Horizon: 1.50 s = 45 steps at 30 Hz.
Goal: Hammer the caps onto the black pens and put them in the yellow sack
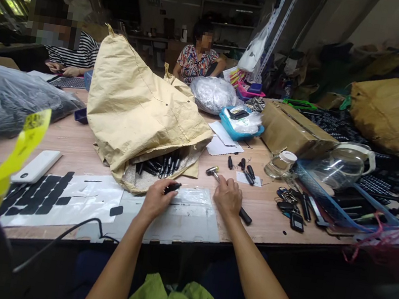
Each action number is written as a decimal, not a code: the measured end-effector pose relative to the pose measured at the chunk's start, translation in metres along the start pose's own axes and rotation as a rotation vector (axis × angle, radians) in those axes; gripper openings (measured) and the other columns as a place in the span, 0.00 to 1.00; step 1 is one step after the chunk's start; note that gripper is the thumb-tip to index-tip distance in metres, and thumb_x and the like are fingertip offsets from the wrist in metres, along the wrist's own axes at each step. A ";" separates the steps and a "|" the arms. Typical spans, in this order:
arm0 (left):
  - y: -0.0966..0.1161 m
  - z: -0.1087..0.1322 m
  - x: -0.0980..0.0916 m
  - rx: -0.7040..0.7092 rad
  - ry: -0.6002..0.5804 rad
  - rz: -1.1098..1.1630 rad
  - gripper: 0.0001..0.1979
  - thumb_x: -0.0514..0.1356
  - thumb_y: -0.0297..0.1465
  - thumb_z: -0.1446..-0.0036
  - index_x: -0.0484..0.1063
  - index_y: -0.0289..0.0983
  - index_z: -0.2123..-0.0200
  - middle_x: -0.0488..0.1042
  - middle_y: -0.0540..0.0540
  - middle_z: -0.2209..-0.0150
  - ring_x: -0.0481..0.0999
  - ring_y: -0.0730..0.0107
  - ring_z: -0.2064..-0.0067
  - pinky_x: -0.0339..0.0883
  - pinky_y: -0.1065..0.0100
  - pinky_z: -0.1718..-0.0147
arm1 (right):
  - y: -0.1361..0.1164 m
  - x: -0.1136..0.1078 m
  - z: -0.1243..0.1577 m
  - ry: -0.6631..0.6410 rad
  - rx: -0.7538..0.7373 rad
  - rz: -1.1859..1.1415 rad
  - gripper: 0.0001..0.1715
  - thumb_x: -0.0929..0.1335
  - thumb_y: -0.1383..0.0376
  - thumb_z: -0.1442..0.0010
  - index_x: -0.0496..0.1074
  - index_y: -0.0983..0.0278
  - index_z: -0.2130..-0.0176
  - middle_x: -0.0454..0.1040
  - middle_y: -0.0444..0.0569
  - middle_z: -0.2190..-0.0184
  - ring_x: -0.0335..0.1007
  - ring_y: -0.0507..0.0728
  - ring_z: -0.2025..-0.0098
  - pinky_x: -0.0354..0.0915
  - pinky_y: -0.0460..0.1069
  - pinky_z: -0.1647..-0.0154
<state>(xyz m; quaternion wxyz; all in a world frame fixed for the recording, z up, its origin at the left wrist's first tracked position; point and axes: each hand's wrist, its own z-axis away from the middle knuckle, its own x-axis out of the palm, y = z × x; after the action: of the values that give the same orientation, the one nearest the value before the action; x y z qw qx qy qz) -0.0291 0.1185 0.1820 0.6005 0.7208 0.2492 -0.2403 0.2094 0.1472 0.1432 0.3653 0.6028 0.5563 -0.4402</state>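
Observation:
My left hand (156, 199) is closed around a small black piece (173, 187), whose tip sticks out past the fingers. It is over a clear plastic sheet (195, 200) near the table's front edge. My right hand (228, 197) is wrapped round the shaft of a small hammer (245, 216); its metal head points up and left, and its black handle end shows beside the wrist. Beyond my left hand, a large cream sack (142, 106) lies with its mouth towards me, and several black tubular parts (167, 164) show inside.
Several black parts (250, 173) lie beyond my right hand. Keys (289, 203), a glass jar (280, 165) and a blue basket (341, 203) are to the right. At left are a white power bank (37, 166) and black stickers (41, 193). Two people sit across the table.

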 end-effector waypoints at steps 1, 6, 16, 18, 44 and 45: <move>0.001 0.000 0.009 -0.002 -0.056 0.006 0.12 0.64 0.26 0.49 0.78 0.41 0.59 0.80 0.47 0.58 0.77 0.61 0.55 0.70 0.61 0.52 | 0.000 0.000 0.000 0.000 -0.001 -0.001 0.23 0.62 0.68 0.37 0.73 0.59 0.44 0.70 0.53 0.61 0.62 0.59 0.59 0.53 0.51 0.63; -0.002 -0.002 0.033 -0.008 -0.122 -0.047 0.10 0.65 0.24 0.50 0.77 0.40 0.63 0.78 0.48 0.62 0.75 0.61 0.56 0.69 0.62 0.54 | 0.000 0.002 -0.001 0.001 -0.005 -0.002 0.23 0.63 0.67 0.37 0.72 0.59 0.44 0.69 0.53 0.62 0.61 0.59 0.59 0.53 0.51 0.63; -0.018 0.006 0.022 0.072 -0.085 0.050 0.15 0.68 0.27 0.52 0.78 0.39 0.58 0.74 0.47 0.61 0.74 0.61 0.56 0.69 0.61 0.53 | 0.001 -0.002 -0.002 -0.038 0.002 -0.001 0.22 0.63 0.67 0.35 0.73 0.58 0.43 0.70 0.53 0.61 0.63 0.58 0.59 0.54 0.50 0.63; -0.019 0.005 0.024 0.063 -0.075 0.036 0.09 0.68 0.27 0.51 0.79 0.38 0.63 0.74 0.46 0.63 0.74 0.61 0.57 0.68 0.61 0.53 | 0.003 -0.006 -0.005 -0.072 0.007 -0.030 0.22 0.62 0.67 0.34 0.73 0.58 0.44 0.72 0.52 0.61 0.65 0.58 0.58 0.55 0.49 0.63; -0.009 -0.007 0.038 -0.004 -0.137 0.003 0.09 0.70 0.26 0.54 0.83 0.43 0.67 0.73 0.51 0.70 0.70 0.67 0.62 0.63 0.67 0.60 | -0.023 -0.039 0.083 0.050 -0.291 -0.772 0.22 0.60 0.66 0.32 0.74 0.57 0.44 0.79 0.49 0.58 0.77 0.55 0.56 0.73 0.48 0.54; -0.009 -0.007 0.038 -0.004 -0.133 0.001 0.09 0.70 0.26 0.54 0.83 0.43 0.67 0.73 0.51 0.70 0.71 0.66 0.61 0.63 0.67 0.60 | -0.021 -0.039 0.083 0.055 -0.284 -0.779 0.22 0.60 0.66 0.32 0.74 0.57 0.44 0.79 0.49 0.58 0.76 0.55 0.56 0.72 0.48 0.54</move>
<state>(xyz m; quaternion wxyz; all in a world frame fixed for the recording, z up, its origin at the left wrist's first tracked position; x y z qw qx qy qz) -0.0054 0.1294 0.1518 0.6172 0.7022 0.2091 -0.2869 0.1782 0.0586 0.1524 0.2359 0.3026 0.8074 -0.4482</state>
